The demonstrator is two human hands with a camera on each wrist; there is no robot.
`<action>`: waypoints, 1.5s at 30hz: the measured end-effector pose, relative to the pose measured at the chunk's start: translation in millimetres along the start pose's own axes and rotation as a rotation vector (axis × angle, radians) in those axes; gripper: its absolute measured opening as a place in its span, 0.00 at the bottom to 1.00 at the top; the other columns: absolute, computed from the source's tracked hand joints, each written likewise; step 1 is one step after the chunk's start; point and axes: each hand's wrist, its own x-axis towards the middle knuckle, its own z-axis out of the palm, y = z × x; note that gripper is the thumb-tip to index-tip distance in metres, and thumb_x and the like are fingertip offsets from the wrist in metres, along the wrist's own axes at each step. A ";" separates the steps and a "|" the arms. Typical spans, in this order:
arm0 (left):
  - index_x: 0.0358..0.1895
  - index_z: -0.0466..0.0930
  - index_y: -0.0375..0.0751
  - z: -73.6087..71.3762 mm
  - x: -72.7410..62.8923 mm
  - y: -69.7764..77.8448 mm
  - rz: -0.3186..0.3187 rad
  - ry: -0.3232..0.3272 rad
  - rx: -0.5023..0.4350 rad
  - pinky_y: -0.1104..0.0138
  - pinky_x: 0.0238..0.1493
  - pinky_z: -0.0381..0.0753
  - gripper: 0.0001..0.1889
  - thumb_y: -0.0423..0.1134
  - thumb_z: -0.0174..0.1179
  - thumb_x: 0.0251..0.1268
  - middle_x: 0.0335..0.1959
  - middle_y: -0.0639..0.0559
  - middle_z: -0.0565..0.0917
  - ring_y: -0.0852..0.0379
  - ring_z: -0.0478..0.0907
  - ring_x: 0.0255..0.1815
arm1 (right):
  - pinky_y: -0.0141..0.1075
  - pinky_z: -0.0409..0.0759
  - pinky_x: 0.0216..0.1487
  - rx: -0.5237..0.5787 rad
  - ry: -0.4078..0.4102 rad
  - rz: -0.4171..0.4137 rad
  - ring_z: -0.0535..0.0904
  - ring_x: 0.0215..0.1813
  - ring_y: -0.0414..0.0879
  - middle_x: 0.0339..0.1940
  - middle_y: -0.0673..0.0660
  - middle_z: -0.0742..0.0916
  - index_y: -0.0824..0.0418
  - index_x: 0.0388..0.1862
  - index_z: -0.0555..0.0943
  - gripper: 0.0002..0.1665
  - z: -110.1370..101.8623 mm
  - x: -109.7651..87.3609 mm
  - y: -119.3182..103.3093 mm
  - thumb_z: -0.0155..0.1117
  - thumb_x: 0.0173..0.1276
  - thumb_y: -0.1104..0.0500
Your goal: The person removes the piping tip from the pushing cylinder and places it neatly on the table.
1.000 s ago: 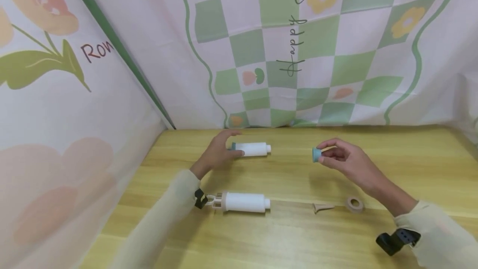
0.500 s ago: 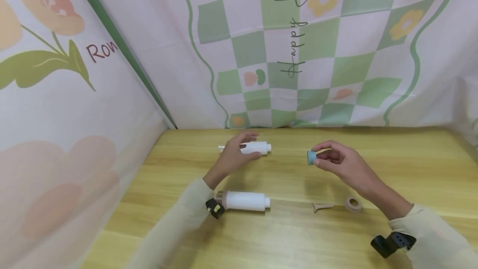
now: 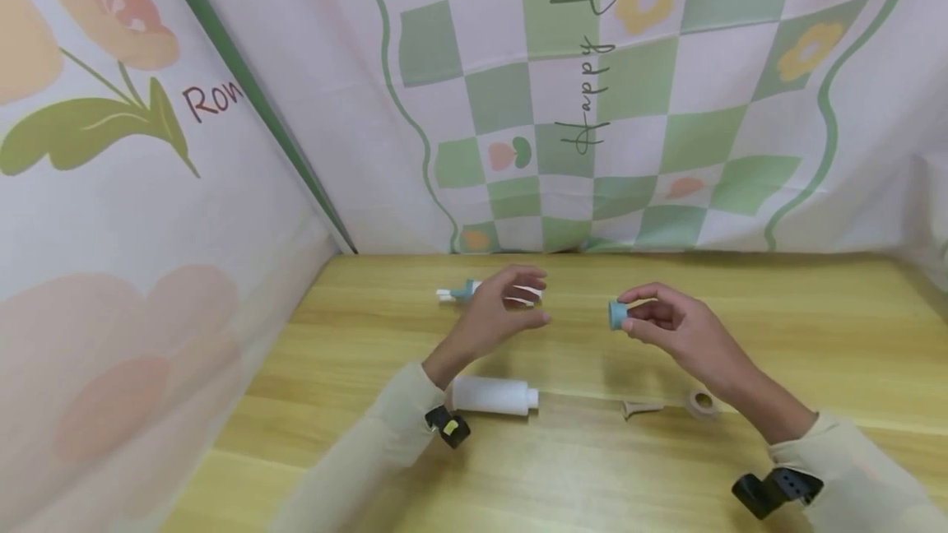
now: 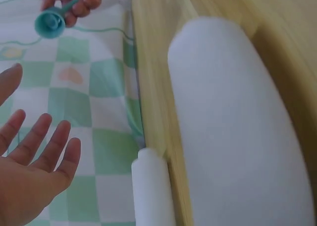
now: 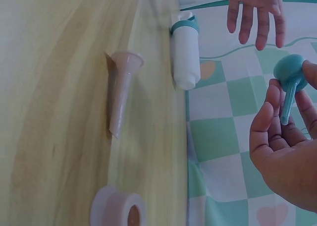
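My right hand [image 3: 685, 326] pinches a small teal funnel [image 3: 617, 316] above the table; the right wrist view shows the thin stem of this funnel [image 5: 290, 84] lying along the fingers. To its left, my left hand [image 3: 489, 317] is raised with fingers spread and bent a little, holding nothing. It partly hides a white bottle with a teal collar [image 3: 462, 291] lying at the back. Nearer me lies a second white bottle [image 3: 492, 396], its left end hidden by my left wrist. In the left wrist view this bottle [image 4: 233, 117] fills the right side.
A beige funnel [image 3: 641, 409] lies on the wooden table [image 3: 592, 467], right of the near bottle. Beside it is a beige ring [image 3: 701, 404], close to my right forearm. A patterned cloth [image 3: 563, 179] hangs along the table's back edge, another at the left.
My left hand has moved right from the far bottle's collar end, leaving the collar in sight. The right hand has shifted slightly left with the teal funnel.
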 end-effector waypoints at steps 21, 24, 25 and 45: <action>0.56 0.80 0.39 42.2 2.1 7.5 0.039 -0.036 -0.048 0.65 0.51 0.81 0.20 0.33 0.71 0.61 0.52 0.45 0.84 0.50 0.83 0.49 | 0.33 0.83 0.45 0.034 -0.001 -0.019 0.84 0.44 0.43 0.46 0.62 0.85 0.66 0.59 0.74 0.17 9.2 -3.4 -4.6 0.61 0.76 0.62; 0.55 0.81 0.41 46.8 0.5 8.2 0.033 -0.030 -0.034 0.69 0.50 0.80 0.19 0.35 0.72 0.61 0.50 0.49 0.85 0.52 0.83 0.47 | 0.34 0.83 0.45 0.027 -0.006 -0.012 0.84 0.44 0.43 0.46 0.62 0.85 0.66 0.59 0.74 0.17 9.5 -3.1 -5.7 0.61 0.76 0.61; 0.55 0.81 0.40 48.5 0.2 8.1 0.032 -0.024 -0.030 0.70 0.49 0.80 0.19 0.35 0.72 0.61 0.50 0.50 0.85 0.54 0.83 0.47 | 0.34 0.83 0.45 0.025 -0.009 -0.009 0.84 0.44 0.43 0.46 0.62 0.85 0.66 0.59 0.74 0.17 9.6 -3.0 -6.1 0.61 0.76 0.61; 0.52 0.82 0.35 58.3 -1.9 9.8 0.055 0.002 -0.083 0.67 0.48 0.82 0.18 0.28 0.72 0.58 0.46 0.43 0.86 0.51 0.84 0.43 | 0.34 0.82 0.45 -0.020 -0.036 -0.018 0.85 0.45 0.47 0.44 0.60 0.86 0.64 0.58 0.76 0.16 12.5 -2.8 -6.5 0.62 0.75 0.60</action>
